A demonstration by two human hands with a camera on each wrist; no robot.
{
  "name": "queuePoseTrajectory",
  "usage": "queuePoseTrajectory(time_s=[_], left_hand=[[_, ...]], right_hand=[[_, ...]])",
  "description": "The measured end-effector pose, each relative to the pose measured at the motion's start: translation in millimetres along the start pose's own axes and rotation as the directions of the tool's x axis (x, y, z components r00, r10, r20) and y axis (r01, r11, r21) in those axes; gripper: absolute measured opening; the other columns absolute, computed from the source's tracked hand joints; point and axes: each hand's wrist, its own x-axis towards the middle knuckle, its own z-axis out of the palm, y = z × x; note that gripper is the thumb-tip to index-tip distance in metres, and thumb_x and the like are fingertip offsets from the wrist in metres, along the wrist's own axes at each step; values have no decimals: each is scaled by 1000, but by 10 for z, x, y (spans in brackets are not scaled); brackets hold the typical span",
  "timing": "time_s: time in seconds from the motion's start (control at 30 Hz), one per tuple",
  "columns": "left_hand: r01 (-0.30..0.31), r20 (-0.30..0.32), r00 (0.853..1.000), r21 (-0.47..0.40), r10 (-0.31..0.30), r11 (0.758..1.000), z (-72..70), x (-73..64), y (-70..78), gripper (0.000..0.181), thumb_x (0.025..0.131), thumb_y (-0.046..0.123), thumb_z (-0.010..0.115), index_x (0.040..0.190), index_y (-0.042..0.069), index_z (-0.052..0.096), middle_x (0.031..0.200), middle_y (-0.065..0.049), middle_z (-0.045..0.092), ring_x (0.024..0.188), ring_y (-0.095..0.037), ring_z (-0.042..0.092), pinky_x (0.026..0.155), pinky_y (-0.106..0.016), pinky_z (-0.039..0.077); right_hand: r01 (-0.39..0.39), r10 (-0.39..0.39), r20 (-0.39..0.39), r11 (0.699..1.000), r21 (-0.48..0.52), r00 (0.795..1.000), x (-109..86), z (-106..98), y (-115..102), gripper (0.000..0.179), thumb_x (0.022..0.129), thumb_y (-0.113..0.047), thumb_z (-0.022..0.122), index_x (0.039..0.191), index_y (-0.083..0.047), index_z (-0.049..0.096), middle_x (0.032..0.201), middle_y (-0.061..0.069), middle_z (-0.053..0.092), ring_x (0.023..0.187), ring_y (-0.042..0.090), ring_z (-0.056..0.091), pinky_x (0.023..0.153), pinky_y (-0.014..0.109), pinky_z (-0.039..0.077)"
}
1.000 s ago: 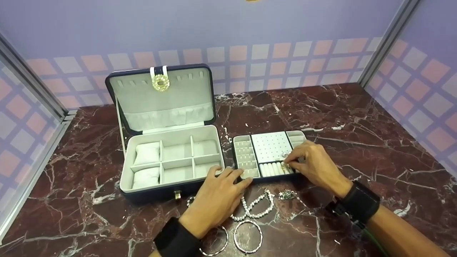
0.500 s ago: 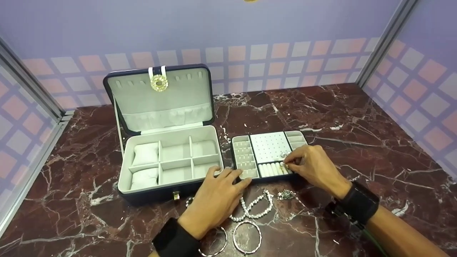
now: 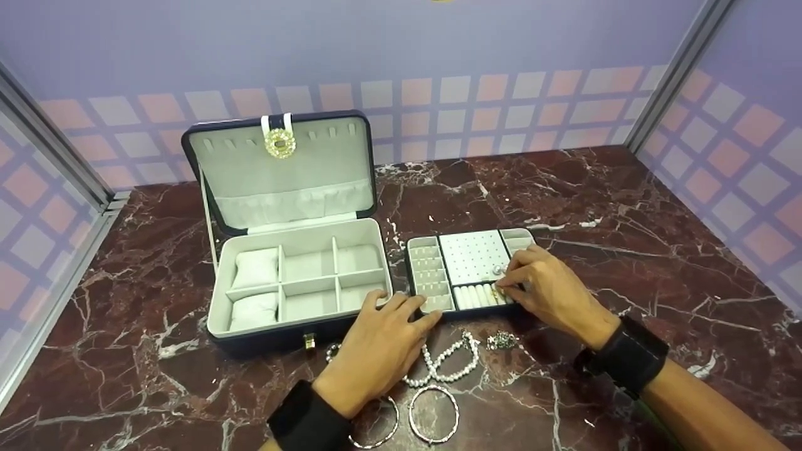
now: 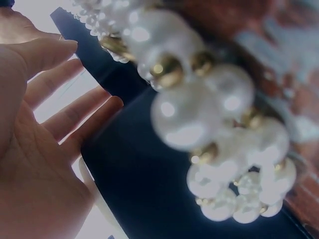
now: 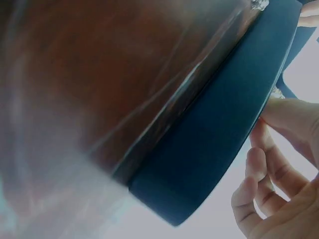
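Observation:
My right hand (image 3: 551, 294) is over the right front of a navy jewelry tray (image 3: 477, 254). Its thumb and forefinger pinch a small gold ring (image 3: 495, 292) at the white ring rolls (image 3: 470, 298); the fingertips partly cover it. Just behind, a round stud (image 3: 499, 270) sits on the dotted panel. The left hand (image 3: 379, 351) rests with relaxed fingers across the jewelry box's near right corner and the tray's left front corner. White pearl strands (image 4: 187, 114) lie beneath it in the left wrist view. From the right wrist, the tray's dark side (image 5: 214, 114) fills the middle.
The navy jewelry box (image 3: 263, 347) stands lid-up at left, with two white cushions (image 3: 255, 269) in its compartments. In front lie a crossed bead necklace (image 3: 454, 378), a sparkly piece (image 3: 501, 341) and two bangles (image 3: 433, 415). A tiled-pattern wall (image 3: 416, 119) closes the back.
The right hand shifts slightly at the ring rolls, its fingers settling a little over the tray's right side. The left hand, box and tray stay put.

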Motion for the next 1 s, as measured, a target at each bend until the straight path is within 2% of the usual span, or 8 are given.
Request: queuePoseTrajectory(time_s=[0.13, 0.27, 0.47, 0.57, 0.73, 0.87, 1.0], left_hand=[[-1, -5, 1000, 2, 1, 1000, 2, 0, 1, 38, 100, 36, 60, 137, 28, 64, 140, -3, 65, 124, -22, 62, 108, -48, 46], [1, 6, 1000, 5, -1, 1000, 2, 7, 0, 39, 100, 36, 60, 138, 29, 63, 141, -2, 65, 125, -22, 61, 108, -49, 45], [8, 34, 999, 5, -8, 1000, -2, 10, 0, 40, 101, 37, 59, 140, 30, 61, 142, -2, 64, 126, -22, 61, 109, -50, 45], [9, 34, 999, -1, -9, 1000, 1, 11, -1, 39, 101, 36, 58, 140, 30, 61, 142, -3, 64, 126, -22, 61, 109, -50, 45], [0, 29, 1000, 2, 0, 1000, -2, 15, 4, 39, 101, 36, 58, 140, 30, 62, 142, -3, 64, 126, -22, 61, 109, -50, 45], [-2, 18, 1000, 6, 2, 1000, 3, 14, -2, 39, 100, 36, 60, 139, 29, 62, 141, -3, 64, 125, -22, 62, 109, -49, 45], [-1, 7, 1000, 0, 1, 1000, 5, 14, -5, 39, 100, 36, 61, 138, 29, 63, 140, -3, 65, 124, -22, 62, 108, -49, 46]], right_hand=[[89, -90, -14, 996, -15, 996, -34, -8, 22, 20, 74, 0, 87, 90, -10, 83, 84, 0, 68, 81, 13, 56, 69, 26, 57], [112, -112, -4, 994, 16, 994, -61, -23, 18, 19, 77, 1, 84, 94, -9, 83, 84, 0, 67, 80, 11, 56, 67, 24, 56], [17, -22, 113, 999, 45, 993, -86, -73, -35, 22, 82, -8, 75, 103, -6, 80, 93, 1, 67, 87, 11, 58, 73, 26, 57], [-20, 14, 143, 999, 41, 990, -87, -83, -55, 23, 85, -15, 74, 105, -7, 79, 97, 1, 68, 89, 12, 58, 75, 28, 58], [-28, 20, 139, 998, 54, 990, -72, -98, -54, 27, 83, -19, 80, 108, -9, 80, 96, 2, 68, 90, 13, 59, 78, 30, 58], [-46, 22, 169, 989, 137, 985, -25, -121, -40, 30, 83, -17, 82, 112, -9, 78, 100, 2, 70, 88, 13, 63, 77, 29, 59], [-52, 7, 199, 974, 219, 980, 20, -113, -9, 24, 84, -11, 82, 107, -9, 78, 103, 3, 75, 88, 16, 70, 77, 28, 61]])
